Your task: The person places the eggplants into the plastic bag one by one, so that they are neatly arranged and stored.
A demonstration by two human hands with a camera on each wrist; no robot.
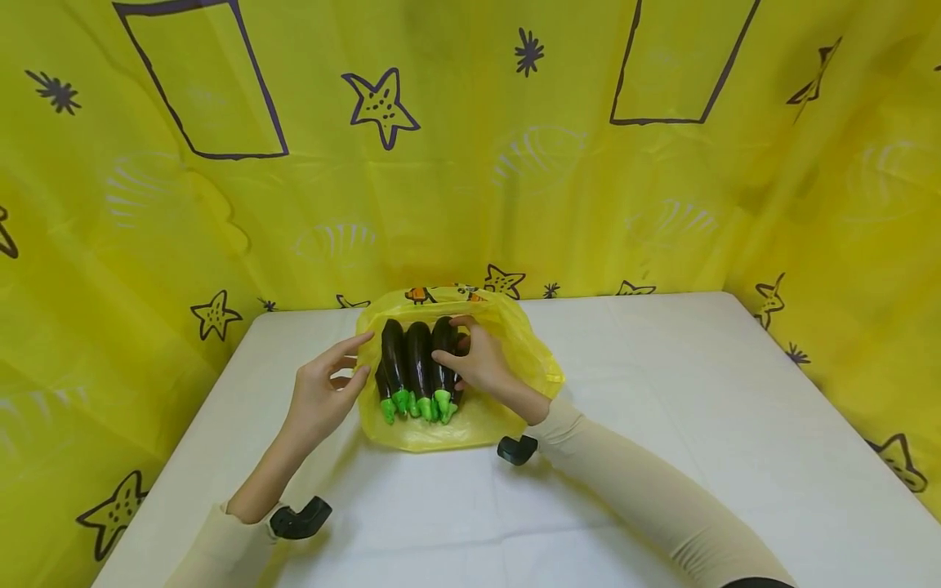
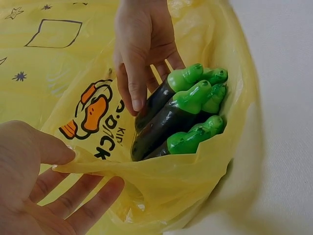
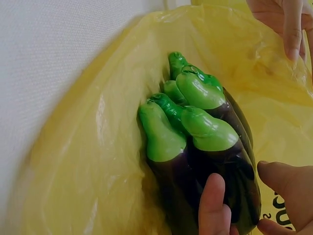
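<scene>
Several dark purple eggplants (image 1: 420, 359) with bright green stem ends lie side by side inside a yellow plastic bag (image 1: 441, 441). Their green ends (image 3: 208, 128) point toward the person. My left hand (image 1: 321, 398) pinches the bag's left rim between thumb and fingers; the left wrist view shows the thumb over the folded edge (image 2: 110, 168). Reaching into the bag, my right hand (image 1: 481, 357) grips the rightmost upper eggplant (image 1: 444, 355), thumb on one side and fingers on the other. The lower eggplants are partly hidden beneath the upper ones.
The bag lies toward the back of a white-covered table (image 1: 662, 408). Behind and along both sides hangs a yellow curtain (image 1: 456, 204) with starfish and shell drawings. A black wrist mount (image 1: 300, 518) sits on the left wrist, another (image 1: 518, 450) on the right.
</scene>
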